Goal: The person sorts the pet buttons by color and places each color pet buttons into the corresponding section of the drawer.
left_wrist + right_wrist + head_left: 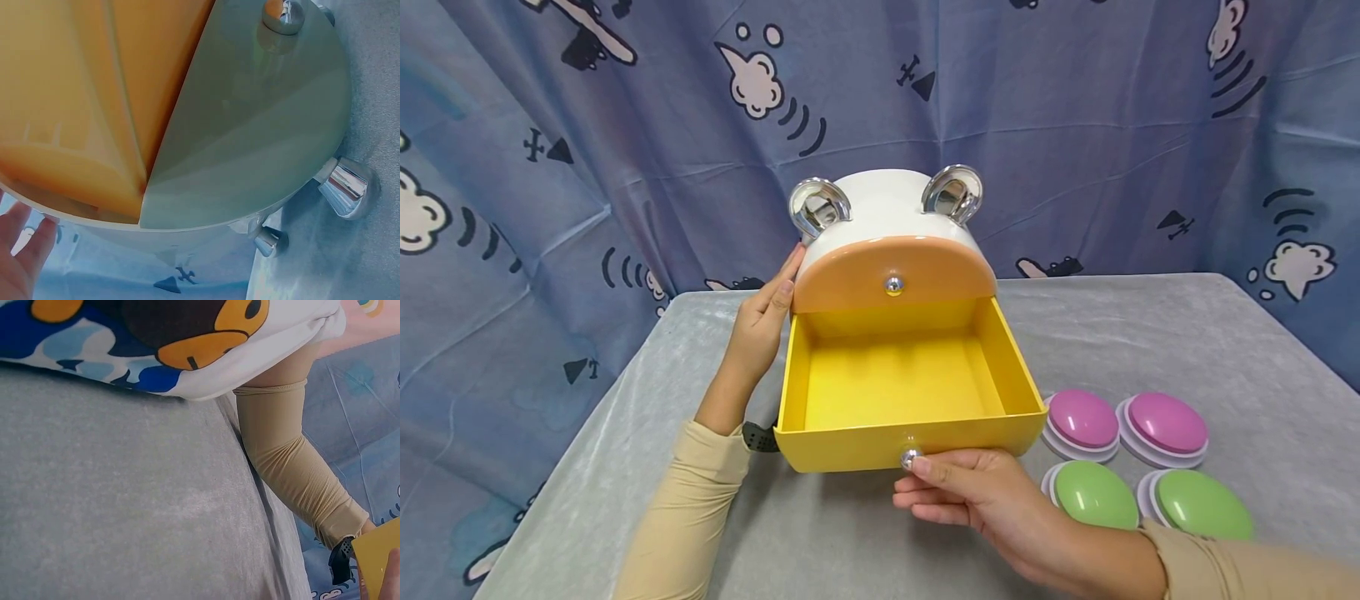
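Two hands are at work on the box, which sits mid-table, its silver ears towards the far edge of the table. And look at the drawer! It juts well out towards the near edge, yellow floor in full view beneath the orange panel with its own silver stud. Down at the front, the right hand has the drawer's knob pinched, thumb on top, other fingers loosely bent below. Over on the box's left side, the left hand lies against the wall, fingers fairly straight and pointing to the far edge, touching rather than curled round anything; a dark strap shows at that wrist. Across to the drawer's right, towards the right edge, come two pink domes, and nearer the near right corner, two green domes, the outer one partly behind the right sleeve.
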The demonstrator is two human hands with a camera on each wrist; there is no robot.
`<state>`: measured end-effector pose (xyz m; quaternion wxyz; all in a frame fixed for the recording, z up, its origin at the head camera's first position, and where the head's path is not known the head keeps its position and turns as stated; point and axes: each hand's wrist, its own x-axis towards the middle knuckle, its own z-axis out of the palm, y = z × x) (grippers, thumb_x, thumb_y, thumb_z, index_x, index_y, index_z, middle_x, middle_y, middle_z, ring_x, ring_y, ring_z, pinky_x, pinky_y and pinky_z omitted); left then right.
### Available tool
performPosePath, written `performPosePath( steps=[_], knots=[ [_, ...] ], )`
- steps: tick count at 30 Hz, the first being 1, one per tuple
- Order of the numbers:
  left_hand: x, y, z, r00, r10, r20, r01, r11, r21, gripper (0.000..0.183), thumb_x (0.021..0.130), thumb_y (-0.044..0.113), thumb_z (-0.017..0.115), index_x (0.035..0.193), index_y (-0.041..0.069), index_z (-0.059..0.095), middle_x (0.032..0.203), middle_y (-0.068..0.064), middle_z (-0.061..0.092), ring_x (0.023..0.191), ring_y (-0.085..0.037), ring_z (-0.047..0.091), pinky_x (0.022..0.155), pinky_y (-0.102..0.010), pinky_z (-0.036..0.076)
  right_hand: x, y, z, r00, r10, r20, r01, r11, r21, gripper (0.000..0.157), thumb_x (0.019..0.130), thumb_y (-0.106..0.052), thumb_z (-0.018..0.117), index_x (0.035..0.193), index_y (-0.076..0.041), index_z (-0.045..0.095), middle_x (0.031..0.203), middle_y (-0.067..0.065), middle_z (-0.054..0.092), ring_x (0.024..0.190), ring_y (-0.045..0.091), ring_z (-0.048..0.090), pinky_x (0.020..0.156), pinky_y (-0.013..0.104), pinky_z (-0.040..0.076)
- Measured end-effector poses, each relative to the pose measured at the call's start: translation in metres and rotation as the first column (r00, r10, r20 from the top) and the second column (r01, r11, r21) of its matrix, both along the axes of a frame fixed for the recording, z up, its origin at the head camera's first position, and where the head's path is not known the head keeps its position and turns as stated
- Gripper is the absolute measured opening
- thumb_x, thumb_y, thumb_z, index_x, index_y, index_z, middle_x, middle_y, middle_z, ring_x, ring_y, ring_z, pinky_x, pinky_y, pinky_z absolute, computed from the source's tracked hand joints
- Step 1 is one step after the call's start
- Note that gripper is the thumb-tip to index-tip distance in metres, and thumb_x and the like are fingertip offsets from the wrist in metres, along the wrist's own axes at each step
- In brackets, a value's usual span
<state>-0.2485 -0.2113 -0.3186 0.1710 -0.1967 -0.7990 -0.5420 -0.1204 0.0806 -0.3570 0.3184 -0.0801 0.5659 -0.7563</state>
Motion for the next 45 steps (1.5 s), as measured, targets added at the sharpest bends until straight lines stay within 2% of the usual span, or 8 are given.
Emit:
performPosePath(
  steps=[13, 18, 22, 27, 33, 38, 42, 45],
  knots=[
    [-0.001, -0.002, -0.002, 1.0, 0.015, 0.005, -0.015, 1.0, -0.01, 0.044, 0.109, 0.027, 0.036, 0.152, 0.021, 0.041, 0.159, 0.011, 0.037, 0.148, -0.001, 0.031, 0.124, -0.027, 0.024, 0.002, 0.008, 0.0, 0.997, 0.074, -0.02, -0.074, 0.997, 0.016, 0.033, 0.1, -0.02, 0.061, 0.121, 0.005, 0.066, 0.107, 0.007, 0.076, 0.1, 0.016, 0.074, 0.089, 0.031, 0.059],
    [-0.001, -0.001, -0.002, 1.0, 0.011, -0.002, -0.011, 1.0, -0.004, 0.043, 0.109, 0.027, 0.036, 0.152, 0.02, 0.041, 0.159, 0.01, 0.037, 0.148, -0.002, 0.031, 0.125, -0.027, 0.024, 0.004, 0.026, 0.008, 0.993, 0.098, -0.066, -0.099, 0.995, -0.013, 0.026, 0.1, -0.014, 0.059, 0.121, -0.002, 0.069, 0.11, 0.006, 0.076, 0.104, 0.018, 0.073, 0.091, 0.031, 0.059],
    [-0.002, 0.0, -0.002, 1.0, 0.003, -0.004, -0.003, 1.0, 0.0, 0.044, 0.109, 0.026, 0.036, 0.152, 0.019, 0.041, 0.159, 0.009, 0.037, 0.148, -0.002, 0.031, 0.124, -0.027, 0.024, 0.004, 0.049, 0.02, 0.996, 0.03, -0.09, -0.027, 0.999, 0.036, 0.023, 0.101, -0.012, 0.058, 0.119, -0.01, 0.072, 0.109, 0.002, 0.077, 0.104, 0.016, 0.073, 0.09, 0.029, 0.059],
    [-0.002, 0.0, -0.002, 1.0, 0.0, -0.007, 0.0, 1.0, 0.007, 0.043, 0.109, 0.026, 0.036, 0.152, 0.019, 0.042, 0.159, 0.009, 0.037, 0.148, -0.003, 0.031, 0.124, -0.026, 0.024, 0.002, 0.078, 0.031, 0.983, -0.116, -0.143, 0.128, 0.989, 0.078, 0.028, 0.104, -0.009, 0.051, 0.118, -0.019, 0.074, 0.111, -0.002, 0.077, 0.104, 0.015, 0.073, 0.087, 0.026, 0.06],
    [-0.002, -0.001, -0.002, 1.0, 0.01, -0.008, -0.01, 1.0, 0.002, 0.043, 0.109, 0.026, 0.036, 0.152, 0.02, 0.042, 0.159, 0.009, 0.037, 0.148, -0.002, 0.031, 0.124, -0.027, 0.025, -0.008, 0.106, 0.036, 0.928, -0.315, -0.198, 0.318, 0.948, -0.02, 0.032, 0.103, -0.002, 0.048, 0.116, -0.014, 0.075, 0.11, 0.002, 0.077, 0.101, 0.018, 0.074, 0.083, 0.028, 0.061],
    [-0.002, -0.002, -0.002, 1.0, 0.014, -0.006, -0.014, 1.0, -0.005, 0.043, 0.109, 0.026, 0.035, 0.152, 0.021, 0.042, 0.159, 0.01, 0.037, 0.148, -0.002, 0.031, 0.124, -0.027, 0.025, -0.018, 0.125, 0.035, 0.872, -0.445, -0.205, 0.44, 0.895, -0.071, 0.031, 0.102, -0.003, 0.052, 0.118, -0.017, 0.074, 0.112, -0.001, 0.076, 0.102, 0.013, 0.074, 0.081, 0.025, 0.06],
    [-0.002, -0.002, -0.002, 1.0, 0.01, -0.009, -0.01, 1.0, -0.003, 0.043, 0.109, 0.026, 0.035, 0.152, 0.021, 0.041, 0.159, 0.01, 0.037, 0.148, -0.002, 0.031, 0.124, -0.027, 0.025, -0.027, 0.137, 0.032, 0.837, -0.517, -0.18, 0.507, 0.856, -0.103, 0.03, 0.1, -0.003, 0.055, 0.117, -0.019, 0.073, 0.112, -0.004, 0.076, 0.101, 0.01, 0.074, 0.079, 0.023, 0.06],
    [-0.002, -0.001, -0.002, 1.0, 0.003, -0.011, -0.003, 1.0, 0.001, 0.043, 0.109, 0.026, 0.035, 0.152, 0.02, 0.041, 0.159, 0.01, 0.037, 0.148, -0.002, 0.031, 0.124, -0.027, 0.024, -0.032, 0.143, 0.029, 0.826, -0.535, -0.176, 0.523, 0.845, -0.112, 0.029, 0.099, -0.002, 0.056, 0.118, -0.018, 0.073, 0.113, -0.005, 0.075, 0.1, 0.01, 0.074, 0.079, 0.024, 0.06]
  ],
)
